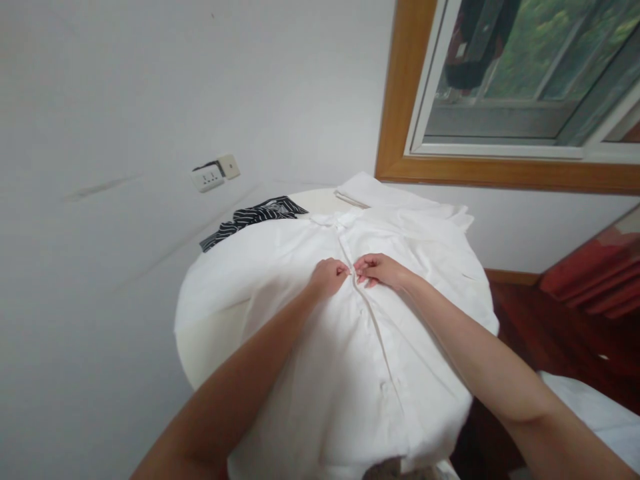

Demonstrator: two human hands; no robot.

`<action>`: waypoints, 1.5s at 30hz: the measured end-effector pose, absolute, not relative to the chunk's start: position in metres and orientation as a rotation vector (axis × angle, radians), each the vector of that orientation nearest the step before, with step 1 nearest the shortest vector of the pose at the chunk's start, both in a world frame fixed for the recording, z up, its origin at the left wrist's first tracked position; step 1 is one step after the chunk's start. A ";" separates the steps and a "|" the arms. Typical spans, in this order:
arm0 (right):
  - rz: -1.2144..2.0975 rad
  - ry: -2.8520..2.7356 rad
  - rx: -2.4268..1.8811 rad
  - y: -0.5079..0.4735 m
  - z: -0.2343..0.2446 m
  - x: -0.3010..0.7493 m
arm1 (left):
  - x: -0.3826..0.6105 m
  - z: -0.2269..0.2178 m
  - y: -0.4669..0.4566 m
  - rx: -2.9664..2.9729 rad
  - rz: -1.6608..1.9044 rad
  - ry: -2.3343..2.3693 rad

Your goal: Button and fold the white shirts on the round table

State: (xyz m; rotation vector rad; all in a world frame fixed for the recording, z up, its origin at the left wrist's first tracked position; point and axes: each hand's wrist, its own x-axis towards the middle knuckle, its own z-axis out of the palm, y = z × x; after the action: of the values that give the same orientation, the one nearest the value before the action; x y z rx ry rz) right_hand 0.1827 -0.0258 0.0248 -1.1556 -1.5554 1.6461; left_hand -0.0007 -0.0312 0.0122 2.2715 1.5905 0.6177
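Note:
A white button-up shirt (pixel 320 373) lies front side up, spread across a round table (pixel 213 343), with its collar toward the wall and its hem over the near edge. At the front placket, in the upper half, both hands meet. My left hand (pixel 329 276) pinches one edge of the placket between thumb and fingers. Opposite it, my right hand (pixel 379 269) grips the other edge with bent fingers. Any button between the fingertips is too small to make out. Below the hands, the two front edges run side by side down to the hem.
Black-and-white striped cloth (pixel 255 219) lies at the table's back left edge. A folded white cloth (pixel 373 192) is at the back. Behind are a wall socket (pixel 208 177) and a wood-framed window (pixel 400 163). White fabric (pixel 593 407) sits at lower right, near a red curtain (pixel 595 270).

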 end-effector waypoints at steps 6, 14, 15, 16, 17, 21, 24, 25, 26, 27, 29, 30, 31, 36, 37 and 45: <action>1.544 -1.565 -1.237 -0.025 0.022 0.175 | 0.001 0.015 -0.032 2.289 0.561 1.642; 1.536 -1.548 -1.290 -0.024 0.021 0.171 | 0.001 0.015 -0.028 2.320 0.507 1.644; 1.535 -1.552 -1.291 -0.024 0.020 0.170 | 0.001 0.015 -0.028 2.339 0.491 1.648; 1.531 -1.561 -1.295 -0.024 0.019 0.169 | 0.001 0.015 -0.027 2.357 0.470 1.653; 1.520 -1.573 -1.302 -0.023 0.017 0.168 | 0.001 0.015 -0.027 2.372 0.447 1.658; 1.356 -1.715 -1.362 -0.021 0.010 0.165 | 0.003 0.015 -0.026 2.392 0.420 1.661; 1.179 -1.852 -1.393 -0.019 0.006 0.164 | 0.004 0.014 -0.028 2.373 0.475 1.690; 1.143 -1.880 -1.400 -0.018 0.005 0.164 | 0.004 0.014 -0.029 2.368 0.488 1.698; 1.120 -1.898 -1.406 -0.018 0.004 0.164 | 0.004 0.014 -0.030 2.365 0.493 1.701; 1.105 -1.910 -1.412 -0.017 0.004 0.164 | 0.005 0.014 -0.030 2.364 0.492 1.699; 1.076 -1.929 -1.423 -0.018 0.005 0.164 | 0.005 0.014 -0.031 2.355 0.486 1.698; 1.056 -1.936 -1.426 -0.019 0.006 0.164 | 0.005 0.014 -0.031 2.349 0.491 1.704; 1.035 -1.942 -1.428 -0.020 0.007 0.164 | 0.006 0.014 -0.032 2.341 0.499 1.717; 1.004 -1.936 -1.444 -0.031 0.017 0.160 | 0.007 0.016 -0.035 2.305 0.547 1.742; 1.005 -1.930 -1.447 -0.033 0.019 0.160 | 0.007 0.017 -0.036 2.293 0.554 1.736; 1.153 -1.835 -1.411 -0.035 0.021 0.160 | 0.001 0.015 -0.032 2.119 0.615 1.654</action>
State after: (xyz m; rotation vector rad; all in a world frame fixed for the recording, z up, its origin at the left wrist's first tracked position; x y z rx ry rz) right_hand 0.1599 -0.0353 0.0207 -1.4114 -1.8347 1.1527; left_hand 0.0009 -0.0321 0.0148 2.1187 1.6544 0.6155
